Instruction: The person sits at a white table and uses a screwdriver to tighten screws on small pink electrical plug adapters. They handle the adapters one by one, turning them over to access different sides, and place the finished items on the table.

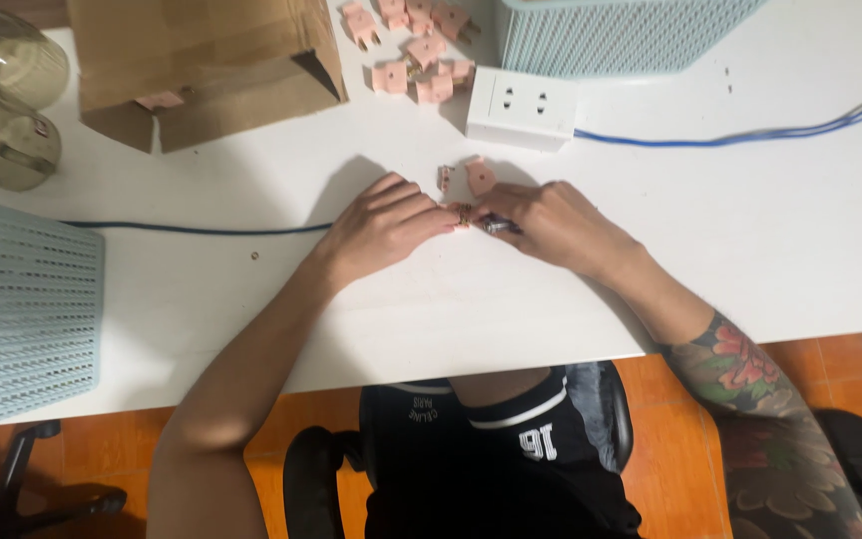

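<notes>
Holding: small pink plastic plug piece (462,213) pinched btwn my two hands at mid-table, fingertips meeting over it
L hand: my left hand (383,228) curled, fingers closed on the pink piece from the left side; wrist resting on the white table top (750,250)
R hand: my right hand (551,228) gripping a thin dark tool w/ metal tip (497,226), tip pointed at the pink piece; can't tell exactly what kind of tool, mostly hidden under fingers
Piece position: touching both hands' fingertips, low on the table surface, approx centre of view; details too small to make out
Loose parts nearby: two more pink plug bits (471,177) lying just beyond my fingers, apart from the held one
Pile: heap of pink plastic plugs (413,45) further back, near top edge, btwn box and basket
Socket: white rectangular power strip block (521,106) w/ two outlets, just behind the loose bits; blue cable (740,137) runs off it to the right
Box: brown cardboard box (202,65) back left, open flap facing me, something pink visible inside
Baskets: pale blue perforated plastic basket (27,309) at left table edge; second pale blue basket (611,32) at back right, touching the power strip's far side
Glass: two clear rounded glass items (2,100) far left corner
Thin blue wire (197,230): crosses table from left basket toward my L wrist
Below: orange floor tiles (680,419), black chair (591,399), my dark shorts
</notes>
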